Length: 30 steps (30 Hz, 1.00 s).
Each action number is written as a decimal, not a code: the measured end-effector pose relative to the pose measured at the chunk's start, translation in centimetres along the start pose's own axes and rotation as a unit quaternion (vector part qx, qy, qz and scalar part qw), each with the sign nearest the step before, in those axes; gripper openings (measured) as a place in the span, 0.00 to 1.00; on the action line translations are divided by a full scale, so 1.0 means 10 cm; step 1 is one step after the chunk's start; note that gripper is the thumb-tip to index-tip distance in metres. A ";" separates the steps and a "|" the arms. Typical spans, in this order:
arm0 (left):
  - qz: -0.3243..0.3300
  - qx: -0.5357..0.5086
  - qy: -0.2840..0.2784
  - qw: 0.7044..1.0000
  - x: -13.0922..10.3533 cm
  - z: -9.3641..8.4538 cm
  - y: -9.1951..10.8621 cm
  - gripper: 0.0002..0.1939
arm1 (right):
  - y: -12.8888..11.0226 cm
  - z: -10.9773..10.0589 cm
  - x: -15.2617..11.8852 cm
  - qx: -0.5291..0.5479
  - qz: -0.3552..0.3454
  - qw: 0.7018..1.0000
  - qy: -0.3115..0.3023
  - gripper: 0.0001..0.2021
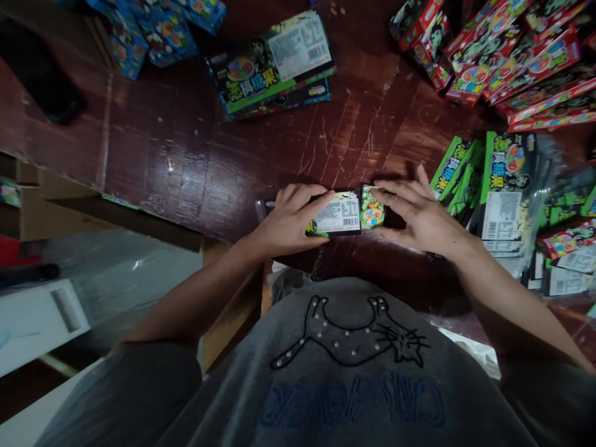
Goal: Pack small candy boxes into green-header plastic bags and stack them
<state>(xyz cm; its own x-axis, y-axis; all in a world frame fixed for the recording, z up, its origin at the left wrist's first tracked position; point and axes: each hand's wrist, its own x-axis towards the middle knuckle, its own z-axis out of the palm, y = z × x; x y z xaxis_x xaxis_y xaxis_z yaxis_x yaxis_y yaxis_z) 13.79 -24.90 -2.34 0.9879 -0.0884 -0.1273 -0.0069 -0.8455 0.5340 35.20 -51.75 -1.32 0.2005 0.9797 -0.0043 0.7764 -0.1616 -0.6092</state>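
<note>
On the dark red wooden table, my left hand [294, 218] holds a black and green candy package [342, 214], thumb and fingers over its long edges. A white label with a barcode faces up. Right beside the package's right end is a small green patterned candy box [372, 208]. My right hand [421, 214] grips this box by its right end between thumb and fingers. The two seem to lie end to end; whether the box is partly inside the package I cannot tell.
Black and green packages [274, 65] are stacked ahead. Red boxes [512, 62] pile up at the far right, above flat clear-wrapped green packages [507, 180]. Blue boxes [167, 34] and a black phone-like object [40, 71] lie at the upper left. Open cardboard cartons [125, 217] stand by the table's left edge.
</note>
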 end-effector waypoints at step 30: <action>-0.029 0.152 0.113 0.981 1.42 -1.44 -1.15 0.57 | 0.37 -0.58 -0.81 -0.171 0.183 0.942 0.224 0.32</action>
<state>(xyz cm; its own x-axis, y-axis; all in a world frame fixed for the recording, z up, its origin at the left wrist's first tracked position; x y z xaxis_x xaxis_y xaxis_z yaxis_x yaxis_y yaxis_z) 30.14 -8.86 1.72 0.9968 0.0555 0.0573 0.0393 -0.9667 0.2530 39.95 -60.97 1.08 0.6642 0.7154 0.2170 0.7383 -0.5823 -0.3403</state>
